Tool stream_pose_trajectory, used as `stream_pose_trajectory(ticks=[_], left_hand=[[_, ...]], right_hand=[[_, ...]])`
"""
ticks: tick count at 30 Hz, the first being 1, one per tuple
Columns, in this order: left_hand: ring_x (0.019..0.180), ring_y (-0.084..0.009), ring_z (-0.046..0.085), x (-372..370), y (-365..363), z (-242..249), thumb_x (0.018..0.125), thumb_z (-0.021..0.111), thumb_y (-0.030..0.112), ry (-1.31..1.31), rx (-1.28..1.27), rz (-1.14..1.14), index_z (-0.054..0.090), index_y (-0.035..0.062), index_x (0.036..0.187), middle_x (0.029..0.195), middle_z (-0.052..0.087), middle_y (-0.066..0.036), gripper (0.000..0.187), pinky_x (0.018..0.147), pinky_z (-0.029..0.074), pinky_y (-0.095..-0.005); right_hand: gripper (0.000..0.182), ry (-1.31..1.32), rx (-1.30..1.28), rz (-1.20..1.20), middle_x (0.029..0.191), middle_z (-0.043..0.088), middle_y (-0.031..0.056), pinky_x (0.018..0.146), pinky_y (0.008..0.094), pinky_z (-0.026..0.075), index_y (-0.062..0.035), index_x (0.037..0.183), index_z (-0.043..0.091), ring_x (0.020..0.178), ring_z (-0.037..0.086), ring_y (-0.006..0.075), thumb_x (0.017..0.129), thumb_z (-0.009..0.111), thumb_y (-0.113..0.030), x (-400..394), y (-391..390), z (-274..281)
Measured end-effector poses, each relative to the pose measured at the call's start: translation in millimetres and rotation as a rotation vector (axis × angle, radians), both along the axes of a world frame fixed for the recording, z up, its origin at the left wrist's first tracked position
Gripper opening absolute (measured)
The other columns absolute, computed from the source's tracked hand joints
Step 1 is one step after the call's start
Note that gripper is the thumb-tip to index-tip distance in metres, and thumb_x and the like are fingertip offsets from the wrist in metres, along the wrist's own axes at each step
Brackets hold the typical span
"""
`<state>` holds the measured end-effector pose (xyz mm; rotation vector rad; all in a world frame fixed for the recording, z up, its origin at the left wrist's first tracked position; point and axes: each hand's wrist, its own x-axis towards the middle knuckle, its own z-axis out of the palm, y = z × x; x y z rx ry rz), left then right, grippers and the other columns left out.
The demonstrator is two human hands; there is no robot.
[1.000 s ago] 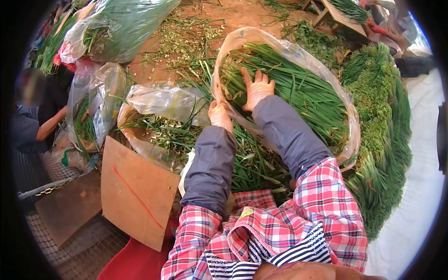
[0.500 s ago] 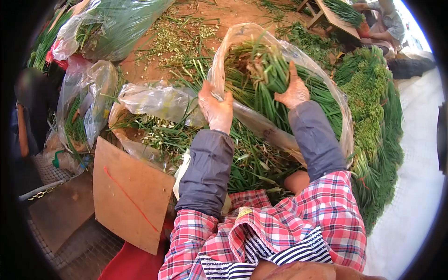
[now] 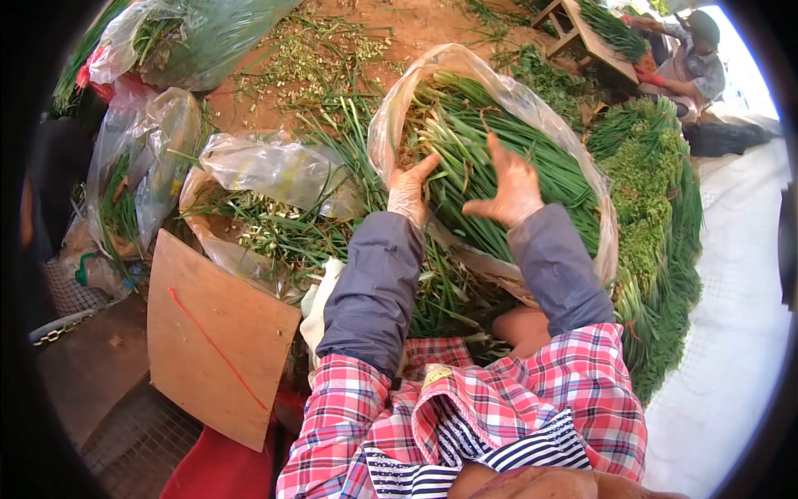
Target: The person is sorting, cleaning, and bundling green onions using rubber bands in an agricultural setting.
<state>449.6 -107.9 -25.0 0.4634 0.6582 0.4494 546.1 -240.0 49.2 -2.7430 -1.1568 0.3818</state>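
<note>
A clear plastic bag lies open in front of me, filled with long green chives, their pale root ends toward the left. Inside its mouth, my left hand rests at those root ends with thumb and fingers apart; part of its fingers is hidden. Over the leaves, my right hand is spread open, thumb pointing left, with nothing held in it. Loose leaves and trimmings lie left of the bag, partly on another crumpled plastic sheet.
A brown board with a red string stands at my left. Filled plastic bags are behind it. On the right, piled chives border a white sheet. Another person works at a wooden stand.
The bunch from my right hand now lies in the bag, and that hand has opened. My left hand has moved from the bag's rim to the root ends inside.
</note>
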Motion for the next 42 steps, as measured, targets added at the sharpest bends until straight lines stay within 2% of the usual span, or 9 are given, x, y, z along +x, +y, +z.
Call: stream_pose_trajectory(ticks=[5,9,10,18,23,26,30,37,42], left_hand=[[0.092,-0.0226,0.058,-9.0,0.4,-34.3,0.078,0.060,0.010,-0.127,-0.077,0.010,0.049,0.0070,0.113,0.105,0.058,-0.007,0.037,0.078,0.049,-0.0366],[0.094,-0.0225,0.057,-11.5,2.6,-38.0,0.077,0.062,0.016,-0.131,-0.182,0.027,0.052,0.0071,0.111,0.105,0.059,-0.007,0.036,0.080,0.047,-0.0379],[0.094,-0.0228,0.057,-14.8,4.1,-30.9,0.077,0.062,0.016,-0.141,-0.199,0.025,0.052,0.0070,0.111,0.105,0.059,-0.007,0.037,0.081,0.046,-0.0383],[0.093,-0.0247,0.057,-11.2,1.1,-32.4,0.077,0.062,0.015,-0.135,-0.112,0.079,0.051,0.0061,0.113,0.104,0.059,-0.008,0.038,0.081,0.046,-0.0390],[0.087,-0.0221,0.058,-7.1,1.8,-57.6,0.077,0.062,0.014,-0.045,-0.093,0.105,0.056,0.0070,0.103,0.097,0.061,-0.006,0.028,0.077,0.047,-0.0376],[0.084,-0.0213,0.059,-9.4,3.4,-62.4,0.077,0.062,0.014,-0.051,-0.094,0.105,0.057,0.0075,0.100,0.094,0.062,-0.005,0.025,0.076,0.047,-0.0369],[0.083,-0.0212,0.058,-8.8,3.6,-47.0,0.076,0.063,0.015,0.013,-0.095,0.113,0.056,0.0089,0.102,0.091,0.061,-0.004,0.027,0.074,0.048,-0.0389],[0.085,-0.0208,0.057,-9.4,6.4,-52.2,0.075,0.066,0.015,0.091,-0.094,0.093,0.055,0.0116,0.103,0.095,0.059,-0.004,0.031,0.072,0.049,-0.0407],[0.102,-0.0220,0.047,-9.8,6.1,-44.3,0.069,0.071,0.009,0.043,0.002,0.082,0.044,0.0124,0.122,0.112,0.052,-0.005,0.060,0.087,0.036,-0.0383]], right_hand=[[0.128,-0.059,0.201,0.066,0.131,0.035,0.0243,0.101,0.0465,0.022,-0.0089,0.139,0.010,0.124,0.030,0.0360,0.043,0.078,-0.056,35.7,34.1,18.3],[0.135,0.343,-0.132,0.130,0.136,0.028,0.0245,0.101,0.0409,0.027,-0.0092,0.140,0.000,0.125,0.033,0.0335,0.041,0.077,-0.061,41.7,67.3,0.4],[0.137,0.188,-0.157,0.172,0.136,0.028,0.0244,0.099,0.0378,0.031,-0.0087,0.139,-0.004,0.122,0.037,0.0341,0.041,0.077,-0.059,37.8,73.3,-2.8],[0.112,0.324,-0.334,0.116,0.094,0.058,0.0270,0.079,0.0361,0.045,-0.0071,0.139,0.001,0.088,0.057,0.0359,0.057,0.073,-0.031,31.6,84.9,-7.2],[0.096,0.252,-0.073,-0.011,0.103,0.056,0.0258,0.081,0.0352,0.044,-0.0092,0.139,0.014,0.093,0.057,0.0339,0.061,0.070,-0.019,94.6,74.2,6.1],[0.093,0.097,-0.183,-0.071,0.112,0.053,0.0253,0.083,0.0328,0.043,-0.0103,0.139,0.017,0.097,0.056,0.0319,0.062,0.069,-0.016,95.8,83.7,33.4],[0.100,0.219,-0.010,0.035,0.116,0.051,0.0256,0.090,0.0343,0.039,-0.0103,0.139,0.014,0.107,0.051,0.0354,0.059,0.073,-0.022,115.9,70.6,-42.8],[0.102,0.386,0.054,0.005,0.131,0.039,0.0196,0.099,0.0306,0.030,-0.0172,0.140,0.013,0.121,0.037,0.0297,0.061,0.076,-0.024,122.4,57.9,-33.2],[0.104,0.565,0.146,0.008,0.127,0.043,0.0172,0.098,0.0306,0.030,-0.0074,0.138,0.020,0.116,0.042,0.0280,0.054,0.080,-0.023,103.0,41.4,15.8]])
